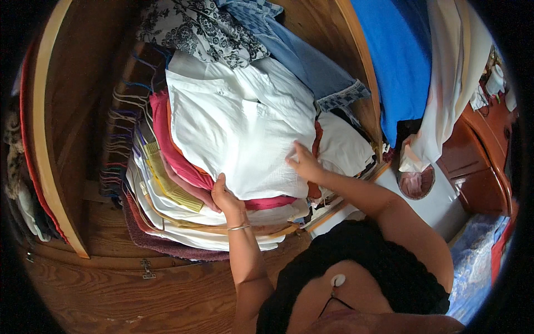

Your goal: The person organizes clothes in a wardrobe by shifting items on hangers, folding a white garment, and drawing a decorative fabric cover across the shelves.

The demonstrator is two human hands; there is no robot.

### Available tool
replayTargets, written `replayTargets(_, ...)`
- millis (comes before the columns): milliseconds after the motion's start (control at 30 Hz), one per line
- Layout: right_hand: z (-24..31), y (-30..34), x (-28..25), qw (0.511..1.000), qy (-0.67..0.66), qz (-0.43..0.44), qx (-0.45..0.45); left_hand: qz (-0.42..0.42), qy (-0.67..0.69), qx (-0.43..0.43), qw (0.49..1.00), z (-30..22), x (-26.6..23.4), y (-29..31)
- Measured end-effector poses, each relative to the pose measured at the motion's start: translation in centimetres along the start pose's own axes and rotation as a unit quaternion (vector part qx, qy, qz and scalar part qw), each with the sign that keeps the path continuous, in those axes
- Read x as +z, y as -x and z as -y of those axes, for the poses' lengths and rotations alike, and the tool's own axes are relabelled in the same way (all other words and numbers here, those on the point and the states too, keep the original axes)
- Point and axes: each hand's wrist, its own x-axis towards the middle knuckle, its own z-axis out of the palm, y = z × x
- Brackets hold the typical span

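Observation:
A white garment (242,139), perhaps a shirt or trousers, lies spread over a pile of clothes in a wooden wardrobe. My left hand (227,196) grips its near left edge, thumb on top and the other fingers mostly hidden. On the garment's right side rests my right hand (305,165), index finger stretched out and the others partly bent. Beneath the white cloth a pink garment (162,125) shows along the left and near edges. Denim (295,61) and a black-and-white patterned cloth (206,30) lie at the far end.
Hangers (125,119) crowd the left side of the pile. A yellow knit (172,181) and more white clothes (206,231) sit below. Wardrobe panels (55,128) rise on both sides. Blue cloth (397,61) hangs at right, above a round basket (416,182).

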Motion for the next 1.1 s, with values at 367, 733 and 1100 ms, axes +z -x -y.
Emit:
replayTargets(367, 17.6, -11.1, -5.0, 0.967, -0.100, -0.033, -0.231, 0.079, -0.015, -0.013, 0.997, -1.0, 0.1, 1.6)
replayTargets(733, 20.8, -13.7, -4.6, 0.975, -0.183, -0.117, -0.035, 0.067, -0.030, -0.012, 0.997, -1.3, 0.4, 1.6)
replayTargets(1100, 22.8, -4.3, -1.1, 0.912, 0.036, -0.039, -0.408, 0.056, -0.059, 0.087, 0.993, -1.2, 3.3, 3.2)
